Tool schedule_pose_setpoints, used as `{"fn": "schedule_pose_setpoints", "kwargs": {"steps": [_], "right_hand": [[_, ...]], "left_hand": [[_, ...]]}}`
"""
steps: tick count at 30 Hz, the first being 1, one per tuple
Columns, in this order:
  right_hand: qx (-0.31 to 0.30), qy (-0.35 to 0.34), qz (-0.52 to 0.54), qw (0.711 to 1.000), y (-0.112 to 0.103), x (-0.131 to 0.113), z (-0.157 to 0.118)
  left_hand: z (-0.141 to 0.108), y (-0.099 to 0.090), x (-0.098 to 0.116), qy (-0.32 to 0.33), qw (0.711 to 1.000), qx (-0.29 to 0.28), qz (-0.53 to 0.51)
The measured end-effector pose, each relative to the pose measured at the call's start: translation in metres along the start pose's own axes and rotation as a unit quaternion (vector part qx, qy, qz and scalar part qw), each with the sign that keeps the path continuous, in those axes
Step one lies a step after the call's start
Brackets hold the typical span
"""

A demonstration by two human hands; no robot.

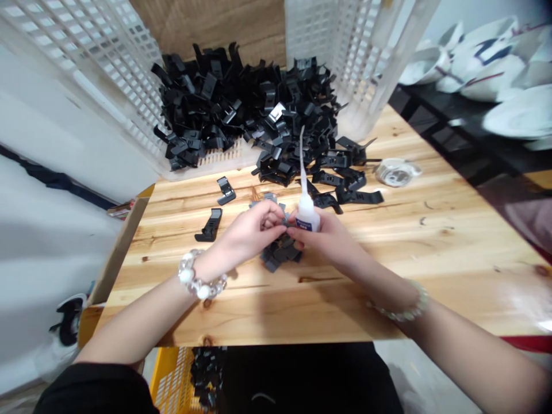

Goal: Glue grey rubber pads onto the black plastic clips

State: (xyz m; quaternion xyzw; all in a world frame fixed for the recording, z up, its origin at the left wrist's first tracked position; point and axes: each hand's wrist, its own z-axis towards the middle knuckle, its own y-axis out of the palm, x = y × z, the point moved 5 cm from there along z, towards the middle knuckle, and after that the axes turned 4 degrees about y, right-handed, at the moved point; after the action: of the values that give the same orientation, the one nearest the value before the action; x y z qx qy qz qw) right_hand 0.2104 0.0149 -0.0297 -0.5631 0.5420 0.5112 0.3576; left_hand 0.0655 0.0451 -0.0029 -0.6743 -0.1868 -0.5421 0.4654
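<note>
My left hand [254, 225] pinches a small dark grey piece [286, 224], mostly hidden by the fingers, above a pile of flat grey pieces [280, 253]. Close against it, my right hand [323, 233] is closed around a white glue bottle [306, 208] with a long thin nozzle pointing up. The right thumb and fingertip also touch the small piece. To the left on the wooden table [172, 276] lie a black plastic clip [209, 225] and a smaller black clip [226, 191]. Several more black clips [357, 196] lie beyond my right hand.
A white perforated basket [366, 80] tipped toward me holds a heap of black clips [241, 109] that spills onto the table. A roll of clear tape [397, 172] sits at the right. Below the table edge stands a yellow crate [166, 374]. White rounded objects [495, 69] stand on a dark rack.
</note>
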Motion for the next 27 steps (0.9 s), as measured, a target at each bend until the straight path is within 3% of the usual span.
{"fn": "schedule_pose_setpoints", "kwargs": {"steps": [2,4,7,11,15,18,21,27], "right_hand": [[0.048,-0.024,0.009,0.999,-0.010,-0.001,0.004],[0.088,-0.031,0.028,0.995,-0.019,-0.002,0.007],[0.120,-0.013,0.054,0.991,-0.025,-0.005,0.009],[0.125,-0.001,0.067,0.990,-0.024,-0.008,0.008],[0.132,-0.006,0.078,0.988,-0.024,-0.008,0.008],[0.138,-0.008,0.086,0.987,-0.026,-0.010,0.007],[0.127,-0.014,0.086,0.988,-0.025,-0.014,0.003],[0.110,-0.043,0.084,0.989,-0.022,-0.021,-0.007]], "left_hand": [[0.025,-0.008,-0.003,-0.005,1.000,-0.005,0.012],[0.051,-0.025,-0.003,0.032,0.990,0.049,0.129],[0.084,-0.037,-0.002,0.090,0.940,0.081,0.318],[0.111,-0.026,-0.004,0.135,0.890,0.058,0.432],[0.124,-0.020,-0.007,0.114,0.884,0.067,0.448],[0.121,-0.030,0.001,0.122,0.897,0.106,0.412],[0.103,-0.043,0.015,0.161,0.916,0.128,0.344],[0.027,-0.051,0.026,0.196,0.953,0.128,0.192]]}}
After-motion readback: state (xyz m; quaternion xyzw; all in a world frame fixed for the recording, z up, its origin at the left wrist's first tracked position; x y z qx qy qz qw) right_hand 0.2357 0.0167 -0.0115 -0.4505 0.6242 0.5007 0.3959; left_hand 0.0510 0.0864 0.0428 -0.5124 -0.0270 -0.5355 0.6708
